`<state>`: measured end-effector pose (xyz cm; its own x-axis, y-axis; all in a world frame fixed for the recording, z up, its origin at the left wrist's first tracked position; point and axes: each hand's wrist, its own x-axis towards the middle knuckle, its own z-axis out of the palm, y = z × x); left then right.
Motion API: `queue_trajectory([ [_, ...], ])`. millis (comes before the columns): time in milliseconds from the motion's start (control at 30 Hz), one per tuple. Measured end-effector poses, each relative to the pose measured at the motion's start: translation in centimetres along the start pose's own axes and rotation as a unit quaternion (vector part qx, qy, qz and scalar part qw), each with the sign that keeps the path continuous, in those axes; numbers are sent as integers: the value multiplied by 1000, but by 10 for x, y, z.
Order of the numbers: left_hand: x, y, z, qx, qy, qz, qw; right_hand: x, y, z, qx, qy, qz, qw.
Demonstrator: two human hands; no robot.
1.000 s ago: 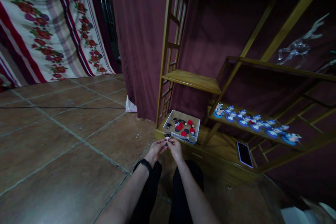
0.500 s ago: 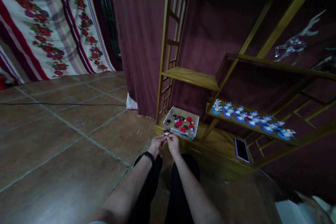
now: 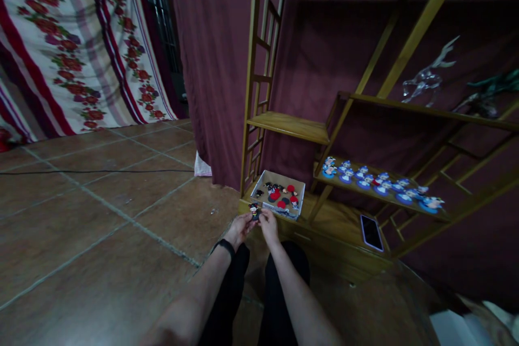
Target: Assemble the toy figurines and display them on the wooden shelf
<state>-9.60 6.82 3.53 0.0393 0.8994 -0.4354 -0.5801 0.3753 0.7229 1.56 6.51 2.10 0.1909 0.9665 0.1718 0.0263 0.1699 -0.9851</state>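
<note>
Between my two hands is a small dark-haired figurine [image 3: 254, 210] on a dark round base, held upright in front of the box. My left hand [image 3: 240, 228] grips it from the left, and my right hand [image 3: 268, 224] pinches the right side of its base. Just beyond my fingers, a shallow open cardboard box [image 3: 302, 190] sits on the low shelf. Inside lie several small dark figurines [image 3: 271, 188] and several red and dark round discs [image 3: 280, 204]. My fingers partly cover the held base.
Two rows of blue-based figurines [image 3: 365, 178] stand on the right-hand shelf. A phone [image 3: 372, 232] lies on the wooden ledge [image 3: 336, 221]. Higher up is a clear glass deer [image 3: 424, 84]. Wooden uprights [image 3: 251, 75] frame the rack, with a maroon curtain [image 3: 219, 92] to its left.
The figurine is now tilted more upright, showing its dark round base between my hands. My view has shifted slightly, so the rack appears a little lower and further left.
</note>
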Motion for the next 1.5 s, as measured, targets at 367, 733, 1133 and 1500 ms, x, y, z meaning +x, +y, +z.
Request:
queue_trajectory([
  [367, -5, -3, 7, 43, 13, 69, 997, 3, 3, 1, 59, -3, 56, 997],
  [733, 3, -5, 2, 46, 8, 73, 996, 1, -5, -1, 166, -43, 162, 972],
  [1133, 3, -7, 0, 54, -3, 81, 995, -2, -7, -3, 213, -52, 203, 954],
  [1500, 3, -10, 1, 32, 19, 182, 983, 4, -2, 6, 183, -52, 109, 976],
])
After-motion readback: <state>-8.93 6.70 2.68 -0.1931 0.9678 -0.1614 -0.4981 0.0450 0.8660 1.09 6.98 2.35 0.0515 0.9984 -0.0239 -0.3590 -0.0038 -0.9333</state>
